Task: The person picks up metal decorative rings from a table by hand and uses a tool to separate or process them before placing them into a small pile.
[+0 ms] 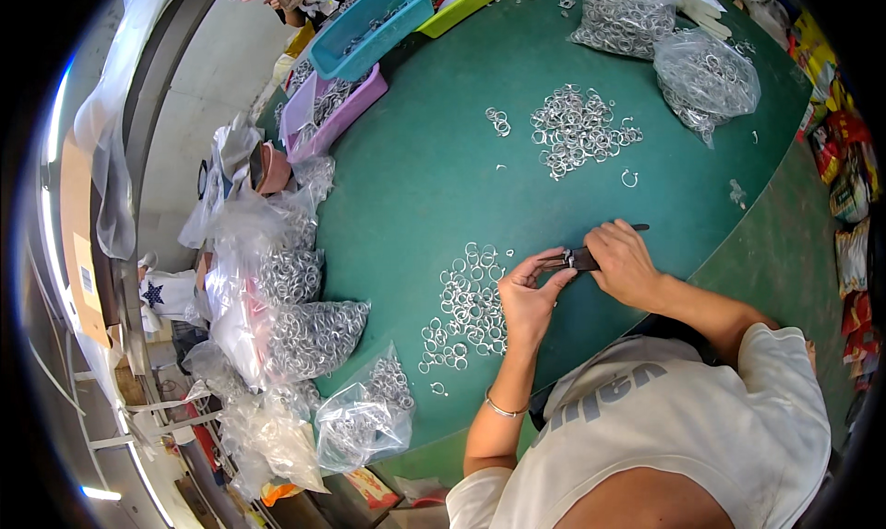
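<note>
While both hands clench dark pliers (pixel 591 252), left hand (pixel 528 298) and right hand (pixel 624 263) seem mid-way through working a ring; next needs another from the table (pixel 406 188)

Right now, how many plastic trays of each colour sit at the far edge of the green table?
Blue tray: 1
Purple tray: 1
Yellow-green tray: 1
Total: 3, all along the far edge of the green table; the blue and purple ones hold metal rings.
</note>
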Action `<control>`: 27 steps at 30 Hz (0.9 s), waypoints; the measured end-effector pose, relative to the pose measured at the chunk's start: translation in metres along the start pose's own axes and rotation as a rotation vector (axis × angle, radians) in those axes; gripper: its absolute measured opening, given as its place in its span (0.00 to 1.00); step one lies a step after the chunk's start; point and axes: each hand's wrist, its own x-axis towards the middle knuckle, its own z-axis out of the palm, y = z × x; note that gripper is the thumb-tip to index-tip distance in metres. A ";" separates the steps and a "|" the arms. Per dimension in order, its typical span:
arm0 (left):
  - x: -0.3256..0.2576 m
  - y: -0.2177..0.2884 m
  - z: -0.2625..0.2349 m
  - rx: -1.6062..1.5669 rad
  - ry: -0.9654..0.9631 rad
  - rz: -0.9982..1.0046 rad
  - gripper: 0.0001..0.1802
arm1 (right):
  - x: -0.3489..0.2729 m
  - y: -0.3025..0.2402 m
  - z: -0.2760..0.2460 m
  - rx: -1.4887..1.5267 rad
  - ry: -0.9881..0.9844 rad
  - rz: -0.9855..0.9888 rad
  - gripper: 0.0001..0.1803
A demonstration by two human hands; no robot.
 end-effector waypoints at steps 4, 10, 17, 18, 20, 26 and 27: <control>0.001 -0.002 0.000 -0.036 0.001 -0.020 0.16 | 0.002 0.002 -0.001 -0.007 -0.046 -0.009 0.14; 0.002 -0.007 -0.001 -0.031 -0.011 -0.003 0.16 | 0.000 0.003 0.001 0.025 -0.084 0.052 0.13; 0.007 -0.005 -0.008 -0.210 0.156 0.025 0.12 | 0.013 0.010 -0.032 0.048 -0.221 0.111 0.08; 0.007 -0.006 -0.010 -0.246 0.146 0.026 0.12 | 0.014 0.010 -0.040 0.147 -0.282 0.217 0.06; 0.007 -0.003 -0.013 -0.307 0.091 0.019 0.12 | 0.023 0.008 -0.046 0.695 -0.350 0.512 0.09; 0.003 0.002 0.004 -0.305 0.028 0.116 0.09 | 0.027 -0.004 -0.020 1.166 -0.326 0.555 0.12; 0.002 0.004 0.005 -0.187 0.062 0.172 0.09 | 0.028 -0.007 -0.015 1.155 -0.240 0.495 0.11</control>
